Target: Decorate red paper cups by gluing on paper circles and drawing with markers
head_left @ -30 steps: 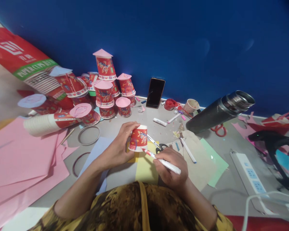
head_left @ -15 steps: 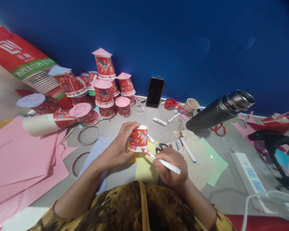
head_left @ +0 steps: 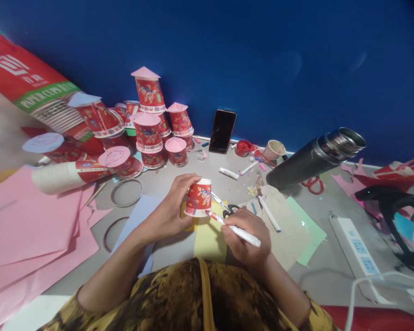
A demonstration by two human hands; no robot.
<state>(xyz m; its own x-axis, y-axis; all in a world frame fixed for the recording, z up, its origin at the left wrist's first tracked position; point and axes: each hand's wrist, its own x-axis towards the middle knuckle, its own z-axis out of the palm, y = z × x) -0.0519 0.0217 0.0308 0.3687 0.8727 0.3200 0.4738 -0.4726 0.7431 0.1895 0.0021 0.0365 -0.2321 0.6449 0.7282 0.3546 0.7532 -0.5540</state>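
Observation:
In my left hand [head_left: 174, 209] is a red patterned paper cup [head_left: 199, 196], upside down with its wide white rim at the bottom, gripped from its left side. My right hand [head_left: 246, 234] pinches a white marker [head_left: 242, 235] with a red tip end. The marker's tip is at the cup's lower rim, on the right side; whether it touches cannot be made out. Behind the marker lie black-handled scissors [head_left: 229, 210]. Yellow paper [head_left: 210, 243] and blue paper [head_left: 134, 230] lie beneath and beside my hands.
Stacked red paper cups with pink cone tops [head_left: 148, 131] stand at the back left. Pink sheets [head_left: 27, 220] cover the left side. A phone [head_left: 222, 131] leans on the blue wall. A dark thermos [head_left: 313, 158], a power strip [head_left: 355, 248] and green paper [head_left: 307, 230] are on the right.
My right hand and the marker have shifted slightly right, the tip sliding along the cup's lower rim. My left hand holds the cup in nearly the same place.

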